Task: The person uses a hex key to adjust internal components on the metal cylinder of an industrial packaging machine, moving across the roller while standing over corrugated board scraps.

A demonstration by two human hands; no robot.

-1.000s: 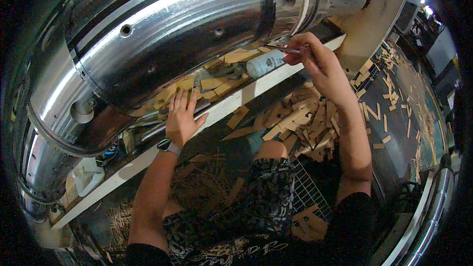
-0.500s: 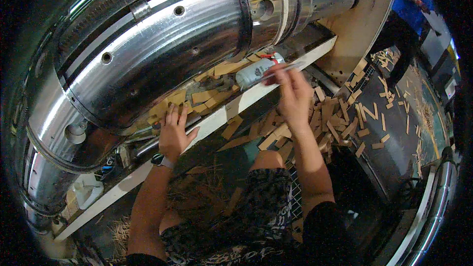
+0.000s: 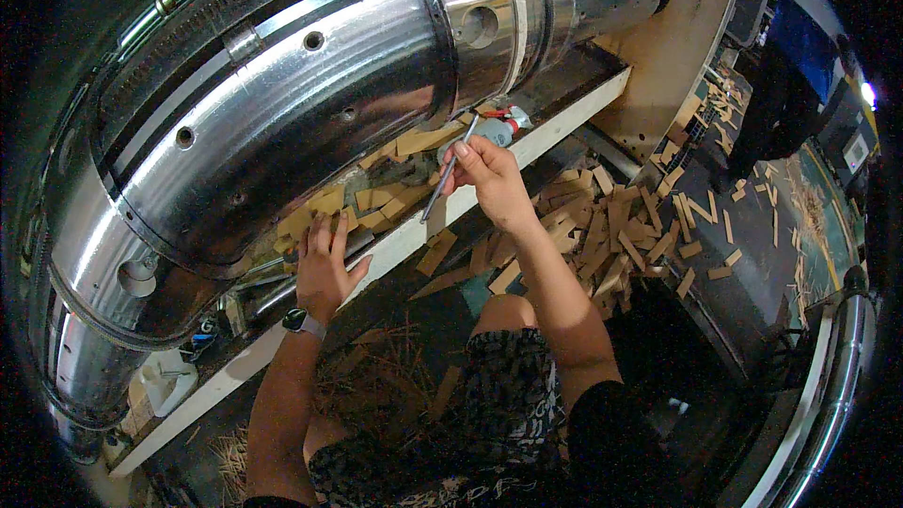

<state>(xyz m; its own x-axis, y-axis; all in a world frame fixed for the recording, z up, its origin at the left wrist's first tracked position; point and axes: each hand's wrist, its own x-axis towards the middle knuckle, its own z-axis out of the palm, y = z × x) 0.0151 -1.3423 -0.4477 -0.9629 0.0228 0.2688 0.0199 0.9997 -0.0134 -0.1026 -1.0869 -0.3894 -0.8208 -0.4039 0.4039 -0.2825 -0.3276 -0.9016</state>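
Note:
In my right hand (image 3: 487, 181) is a thin grey metal rod (image 3: 436, 199), pinched between thumb and fingers and slanting down to the left. Just behind that hand lies a light grey can with a red top (image 3: 496, 132), partly covered by my fingers. My left hand (image 3: 325, 263) rests with its fingers spread on the ledge beside loose cardboard pieces (image 3: 381, 196). Above both hands curves a large shiny steel roller (image 3: 282, 85) with round holes along it. Whether my left fingertips press on anything is hard to see.
A white beam (image 3: 395, 243) runs diagonally along the ledge's near side. Cardboard offcuts (image 3: 602, 235) are heaped on the floor to the right. A white plastic jug (image 3: 167, 381) stands at lower left. Another person (image 3: 800, 47) is at the far right.
My right hand has moved left and slightly down with the rod, away from the can's red top. My left hand stays in nearly the same place. The other person has shifted into fuller view.

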